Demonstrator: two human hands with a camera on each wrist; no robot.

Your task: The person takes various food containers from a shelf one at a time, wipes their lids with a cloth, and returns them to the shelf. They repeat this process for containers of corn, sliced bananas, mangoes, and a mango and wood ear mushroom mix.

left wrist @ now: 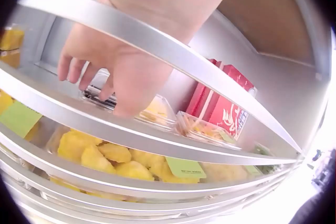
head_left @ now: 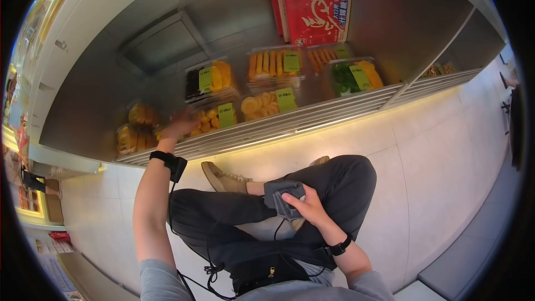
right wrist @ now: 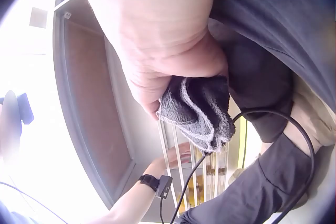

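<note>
The left hand [head_left: 181, 124] reaches over the front rail of a display case, above the boxes at its left; in the left wrist view the hand [left wrist: 118, 66] hangs with fingers loosely bent, holding nothing. Below it, behind the rails, lies a clear box of yellow fruit pieces [left wrist: 128, 163] with a green label. The right hand [head_left: 312, 207] grips a folded dark grey cloth [head_left: 283, 199] over the lap, thumb on top. In the right wrist view the cloth [right wrist: 197, 111] bunches under the right hand [right wrist: 178, 66].
Several labelled clear boxes [head_left: 274, 62] of cut fruit stand in the case, with a red printed box [head_left: 316, 8] at the back. Slatted metal rails [head_left: 334, 112] run along its front. The person's crossed legs [head_left: 345, 189] are close before it; black cables [head_left: 209, 270] hang near the lap.
</note>
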